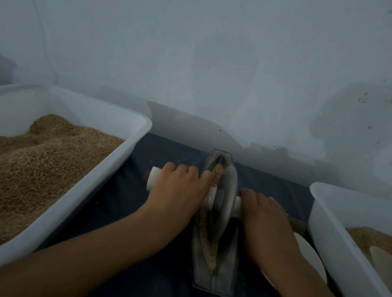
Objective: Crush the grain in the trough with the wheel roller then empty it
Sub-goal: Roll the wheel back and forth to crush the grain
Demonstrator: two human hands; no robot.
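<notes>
I am curling my left hand (177,192) and right hand (265,221) fingers around the white cylindrical axle handle (154,179), keeping the grey stone wheel roller (225,200) centred while rolling toward twelve o'clock over the tan grain (217,175) in the narrow grey boat-shaped trough (225,277).

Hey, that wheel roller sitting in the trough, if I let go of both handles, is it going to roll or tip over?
Likely to roll: the wheel roller is a thin disc standing on edge in the narrow, boat-shaped trough. Probably tips if released, since only the left hand and right hand on its axle handles appear to steady it. It looks like stone, so probably heavy for its size.

left hand (177,192) curled downward, right hand (265,218) likewise
</notes>
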